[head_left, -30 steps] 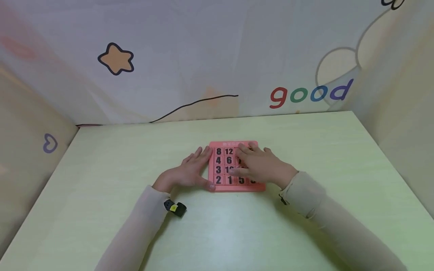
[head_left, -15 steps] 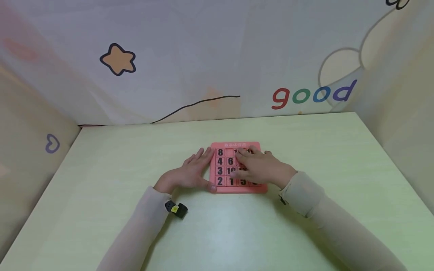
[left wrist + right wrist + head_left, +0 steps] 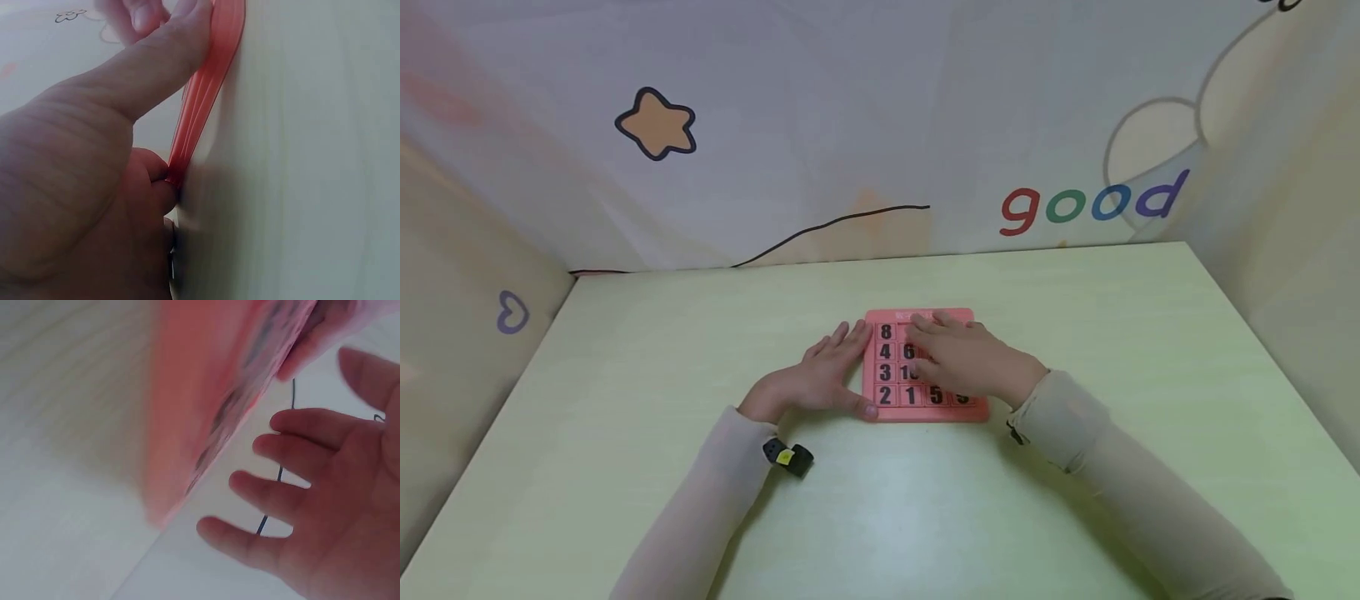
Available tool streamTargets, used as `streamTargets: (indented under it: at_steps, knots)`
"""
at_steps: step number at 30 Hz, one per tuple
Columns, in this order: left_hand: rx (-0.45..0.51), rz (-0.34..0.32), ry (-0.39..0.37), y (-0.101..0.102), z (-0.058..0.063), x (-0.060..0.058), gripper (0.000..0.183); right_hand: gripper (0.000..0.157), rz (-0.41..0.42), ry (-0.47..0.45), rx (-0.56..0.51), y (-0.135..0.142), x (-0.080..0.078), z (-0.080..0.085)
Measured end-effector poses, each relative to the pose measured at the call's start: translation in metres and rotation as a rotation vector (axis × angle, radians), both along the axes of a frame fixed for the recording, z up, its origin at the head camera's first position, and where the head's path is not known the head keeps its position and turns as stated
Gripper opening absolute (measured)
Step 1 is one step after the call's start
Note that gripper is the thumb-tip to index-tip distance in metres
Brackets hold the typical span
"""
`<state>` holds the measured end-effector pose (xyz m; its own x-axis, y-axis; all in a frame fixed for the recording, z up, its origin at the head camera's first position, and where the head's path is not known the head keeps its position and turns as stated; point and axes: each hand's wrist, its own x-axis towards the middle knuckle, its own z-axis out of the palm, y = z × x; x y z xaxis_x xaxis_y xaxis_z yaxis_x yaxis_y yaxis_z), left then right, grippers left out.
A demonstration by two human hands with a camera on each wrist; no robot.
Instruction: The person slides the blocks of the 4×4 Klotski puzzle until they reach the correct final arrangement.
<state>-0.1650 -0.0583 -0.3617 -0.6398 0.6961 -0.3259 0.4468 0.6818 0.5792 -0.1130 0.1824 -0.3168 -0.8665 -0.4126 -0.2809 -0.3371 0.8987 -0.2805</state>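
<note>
A pink number slide puzzle (image 3: 927, 415) lies flat on the table, its tiles in black numerals. My left hand (image 3: 816, 379) holds it along the left side, thumb at the near left corner and fingers at the far left; the left wrist view shows the thumb (image 3: 162, 65) against the pink frame (image 3: 203, 87). Over the upper right tiles is my right hand (image 3: 973, 358), fingers outstretched and fingertips at the top row, hiding several numbers. In the right wrist view its fingers (image 3: 300, 494) are spread beside the puzzle (image 3: 194, 400).
The pale green table (image 3: 880, 517) spreads around the puzzle. Behind it hangs a printed cloth (image 3: 820, 125) with a star and the word "good". Another cloth side (image 3: 1292, 275) rises at the right. A black strap (image 3: 788, 457) sits at the left sleeve.
The 12 tile has slid right from the second place of the top row, where a gap showed half a second ago. My right hand has since shifted slightly left. The left hand stays put.
</note>
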Motion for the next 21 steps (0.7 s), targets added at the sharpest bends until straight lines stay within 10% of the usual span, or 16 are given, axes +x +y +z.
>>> streamTargets:
  at_steps: [21]
  knots:
    - [0.004,0.000,-0.003,-0.001,0.002,0.001,0.121,0.072,-0.051,-0.084,0.066,-0.011,-0.011,-0.005]
